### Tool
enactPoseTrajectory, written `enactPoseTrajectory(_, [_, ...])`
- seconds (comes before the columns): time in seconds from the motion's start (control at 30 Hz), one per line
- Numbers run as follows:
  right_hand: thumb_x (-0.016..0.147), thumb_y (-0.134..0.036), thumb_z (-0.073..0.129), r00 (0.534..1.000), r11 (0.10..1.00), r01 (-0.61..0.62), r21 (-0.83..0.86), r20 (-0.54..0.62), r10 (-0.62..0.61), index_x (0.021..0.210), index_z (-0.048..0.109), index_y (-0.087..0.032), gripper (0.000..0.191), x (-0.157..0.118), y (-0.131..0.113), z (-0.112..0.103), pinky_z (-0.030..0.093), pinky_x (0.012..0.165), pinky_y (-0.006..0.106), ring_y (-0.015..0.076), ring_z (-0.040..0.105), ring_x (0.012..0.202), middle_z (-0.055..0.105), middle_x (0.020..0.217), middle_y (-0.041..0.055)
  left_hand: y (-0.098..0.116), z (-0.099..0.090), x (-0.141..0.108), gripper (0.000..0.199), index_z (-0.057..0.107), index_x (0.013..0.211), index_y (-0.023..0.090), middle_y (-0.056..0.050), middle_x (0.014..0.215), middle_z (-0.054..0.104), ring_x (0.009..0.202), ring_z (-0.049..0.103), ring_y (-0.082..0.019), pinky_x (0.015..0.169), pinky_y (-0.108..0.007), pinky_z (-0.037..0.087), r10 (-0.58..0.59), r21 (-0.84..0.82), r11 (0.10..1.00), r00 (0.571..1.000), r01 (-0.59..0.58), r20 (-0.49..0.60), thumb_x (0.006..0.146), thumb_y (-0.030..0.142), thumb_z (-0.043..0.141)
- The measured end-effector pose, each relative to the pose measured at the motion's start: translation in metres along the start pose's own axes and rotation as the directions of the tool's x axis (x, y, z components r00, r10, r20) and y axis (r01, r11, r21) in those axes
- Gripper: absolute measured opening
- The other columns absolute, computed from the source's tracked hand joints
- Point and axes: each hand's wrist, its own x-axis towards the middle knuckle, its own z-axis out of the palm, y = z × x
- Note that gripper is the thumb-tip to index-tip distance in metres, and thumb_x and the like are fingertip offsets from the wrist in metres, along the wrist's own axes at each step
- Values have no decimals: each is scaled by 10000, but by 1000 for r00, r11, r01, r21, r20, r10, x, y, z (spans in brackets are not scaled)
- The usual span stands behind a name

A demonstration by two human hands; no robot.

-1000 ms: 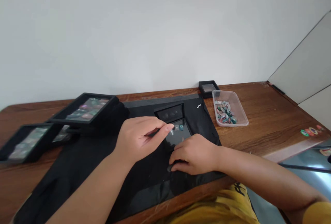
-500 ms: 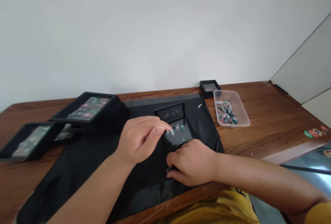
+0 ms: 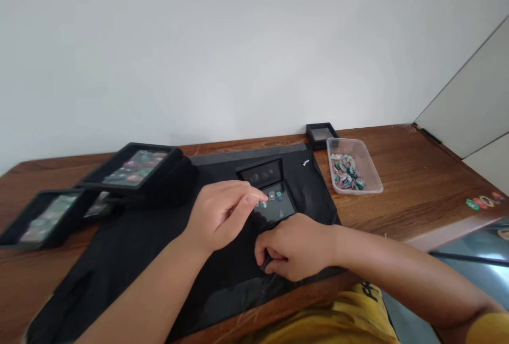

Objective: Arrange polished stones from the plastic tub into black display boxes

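A small black display case [image 3: 274, 211] lies with its lid [image 3: 264, 173] raised on the black cloth. Inside it sits a row of small press-on nails [image 3: 275, 195], clear, greyish and teal. My left hand [image 3: 225, 211] reaches over the case from the left, thumb and index finger close together at the row; whatever is between them is hidden. At the case's front edge is my right hand [image 3: 296, 246], its fingers curled together around something small and dark that I cannot make out.
A clear plastic tub [image 3: 374, 174] of mixed press-on nails stands at the right, beside a small black case [image 3: 322, 134]. Stacked black framed cases [image 3: 127, 185] with a nearby framed case [image 3: 10, 235] occupy the left. Round stickers [image 3: 485, 202] mark the table's right edge.
My left fingertips have moved slightly right along the row of nails. The curled fingers of my right hand have shifted a little around the small dark thing. The case stays open.
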Motion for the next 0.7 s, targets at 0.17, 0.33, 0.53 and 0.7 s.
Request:
enactPoseTrajectory(0.17, [917, -184, 708, 1000, 999, -6, 39, 12, 5, 989, 739, -198, 80, 0, 1, -3, 330, 631, 244, 132, 596, 768, 701, 798, -41, 0, 0, 0, 345, 725, 827, 189, 1, 671, 756, 593, 711, -127, 570, -220, 541, 19, 5, 1000, 1000, -19, 16, 1053, 208, 465])
enactPoseTrajectory(0.33, [909, -134, 709, 999, 990, 27, 138, -47, -21, 895, 704, -185, 53, -1, 5, 2, 302, 626, 249, 109, 509, 692, 590, 708, -62, 0, 0, -1, 338, 741, 822, 186, -9, 676, 762, 593, 717, -145, 563, -238, 544, 1, 9, 1000, 1000, -1, 25, 1043, 202, 486])
enactPoseTrajectory(0.53, [918, -344, 745, 931, 610, 316, 726, -362, -50, 842, 608, -182, 226, -5, 23, 1, 324, 572, 233, 69, 396, 572, 489, 647, -92, -1, 0, -4, 331, 751, 892, 209, -3, 734, 760, 626, 702, -136, 591, -242, 551, 5, -7, 1000, 999, -5, -35, 1057, 216, 465])
enactPoseTrajectory(0.7, [795, -586, 853, 882, 149, 432, 890, -451, 135, 837, 514, -216, 503, 0, 31, -4, 164, 457, 212, 44, 196, 468, 335, 550, -154, 1, 6, -6, 249, 694, 1202, 211, -48, 945, 759, 793, 717, -161, 668, -264, 599, 4, -5, 1000, 995, -4, -101, 1067, 308, 509])
